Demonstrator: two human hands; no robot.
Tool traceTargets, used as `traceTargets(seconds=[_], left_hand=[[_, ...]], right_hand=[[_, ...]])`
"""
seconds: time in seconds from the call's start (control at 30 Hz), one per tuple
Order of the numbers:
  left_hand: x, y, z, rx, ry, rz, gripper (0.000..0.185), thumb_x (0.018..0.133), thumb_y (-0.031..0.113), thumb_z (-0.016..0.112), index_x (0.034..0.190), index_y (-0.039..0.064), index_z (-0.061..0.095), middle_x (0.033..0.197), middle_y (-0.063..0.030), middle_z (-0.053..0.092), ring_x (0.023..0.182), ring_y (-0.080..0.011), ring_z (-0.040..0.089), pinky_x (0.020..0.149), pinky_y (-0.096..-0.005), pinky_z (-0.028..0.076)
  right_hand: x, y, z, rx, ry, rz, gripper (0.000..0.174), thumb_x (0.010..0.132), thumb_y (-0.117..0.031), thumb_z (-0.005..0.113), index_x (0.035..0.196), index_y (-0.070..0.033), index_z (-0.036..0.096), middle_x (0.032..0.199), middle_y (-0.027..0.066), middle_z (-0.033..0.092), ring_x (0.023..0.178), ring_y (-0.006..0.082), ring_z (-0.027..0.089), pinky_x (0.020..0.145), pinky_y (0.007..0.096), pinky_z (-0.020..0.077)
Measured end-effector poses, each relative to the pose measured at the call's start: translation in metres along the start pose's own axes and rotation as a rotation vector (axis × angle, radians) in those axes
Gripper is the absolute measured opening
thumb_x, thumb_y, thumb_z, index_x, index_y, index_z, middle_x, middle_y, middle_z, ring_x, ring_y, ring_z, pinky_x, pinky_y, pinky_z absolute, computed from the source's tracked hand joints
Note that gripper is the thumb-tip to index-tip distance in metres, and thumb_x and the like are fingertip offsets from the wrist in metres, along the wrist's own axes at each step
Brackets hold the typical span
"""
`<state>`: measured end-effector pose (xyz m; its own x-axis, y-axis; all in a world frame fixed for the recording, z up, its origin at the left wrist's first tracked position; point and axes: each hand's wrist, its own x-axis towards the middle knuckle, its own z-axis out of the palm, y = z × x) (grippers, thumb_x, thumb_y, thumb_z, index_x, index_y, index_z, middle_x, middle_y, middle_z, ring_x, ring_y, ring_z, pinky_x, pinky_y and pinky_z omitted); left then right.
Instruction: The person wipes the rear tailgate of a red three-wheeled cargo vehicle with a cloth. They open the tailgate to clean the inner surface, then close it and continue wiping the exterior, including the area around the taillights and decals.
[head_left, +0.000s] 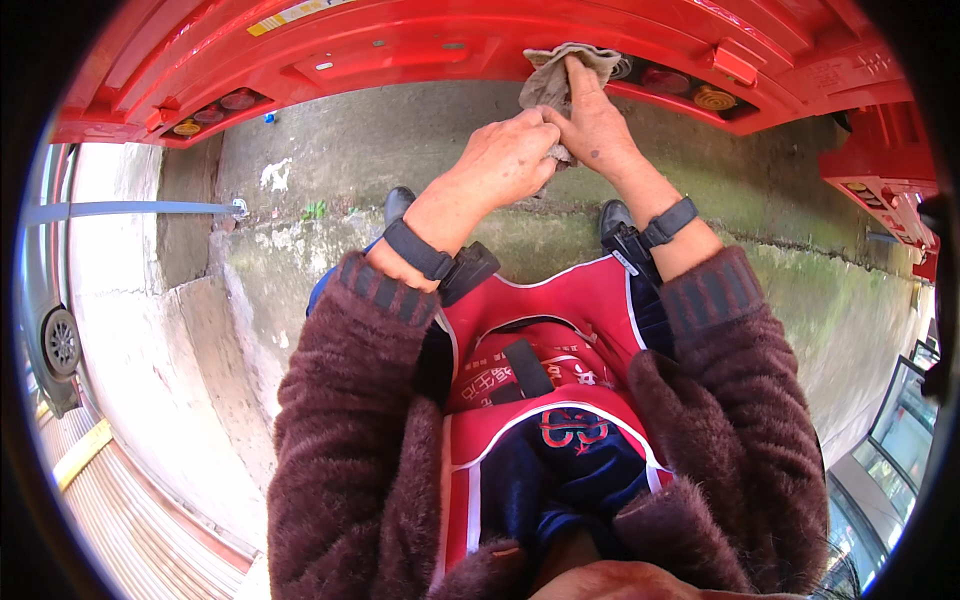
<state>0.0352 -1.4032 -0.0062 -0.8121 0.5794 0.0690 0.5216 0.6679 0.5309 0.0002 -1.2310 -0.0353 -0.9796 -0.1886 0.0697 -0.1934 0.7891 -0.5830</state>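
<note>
A grey-beige cloth (546, 84) lies against the lower edge of a red vehicle's rear panel (480, 52). My right hand (598, 124) presses the cloth there with extended fingers, just left of the round lamps (665, 80). Close beside it, my left hand (514, 154) is closed on a bunched lower part of the same cloth, its fingers near the right thumb. Part of the cloth is hidden behind the hands. Both wrists wear black straps with small black devices.
Another lamp cluster (214, 112) sits in the red panel at the left. A blue-grey pole (135, 210) stands at the left, with a parked car (56, 337) beyond. Below are mossy concrete ground (525, 232) and my dark shoes (400, 202). Another red vehicle part (881, 169) juts in at the right.
</note>
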Motion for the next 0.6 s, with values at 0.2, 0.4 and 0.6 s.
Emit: traceTargets(seconds=[0.2, 0.4, 0.6], left_hand=[[-0.003, -0.001, 0.001, 0.004, -0.016, 0.022, 0.022, 0.084, 0.016, 0.061, 0.102, 0.003, 0.065, 0.118, -0.0134, 0.062, 0.104, -0.0332, 0.064, 0.086, -0.0458, 0.053], [-0.002, -0.003, 0.002, 0.006, 0.032, 0.006, 0.02, 0.084, 0.018, 0.062, 0.1, 0.006, 0.065, 0.104, -0.0141, 0.061, 0.097, -0.0349, 0.064, 0.083, -0.0472, 0.053], [0.0, -0.004, 0.004, 0.015, 0.053, 0.036, 0.021, 0.083, 0.019, 0.063, 0.099, 0.006, 0.064, 0.101, -0.0138, 0.06, 0.095, -0.0354, 0.064, 0.081, -0.0477, 0.053]], right_hand=[[-0.002, 0.01, 0.008, -0.026, -0.052, -0.018, 0.083, 0.086, -0.036, 0.069, 0.151, -0.006, 0.027, 0.148, 0.0215, 0.039, 0.129, 0.041, 0.049, 0.102, 0.0481, 0.0458], [0.002, 0.001, -0.013, 0.017, 0.084, -0.053, 0.07, 0.089, -0.036, 0.067, 0.145, -0.006, 0.037, 0.137, 0.0198, 0.05, 0.114, 0.0362, 0.06, 0.092, 0.0446, 0.0498], [-0.002, 0.0, -0.027, 0.005, -0.009, 0.068, 0.064, 0.088, -0.036, 0.066, 0.142, -0.011, 0.041, 0.103, 0.0165, 0.068, 0.097, 0.037, 0.067, 0.084, 0.0471, 0.0525]])
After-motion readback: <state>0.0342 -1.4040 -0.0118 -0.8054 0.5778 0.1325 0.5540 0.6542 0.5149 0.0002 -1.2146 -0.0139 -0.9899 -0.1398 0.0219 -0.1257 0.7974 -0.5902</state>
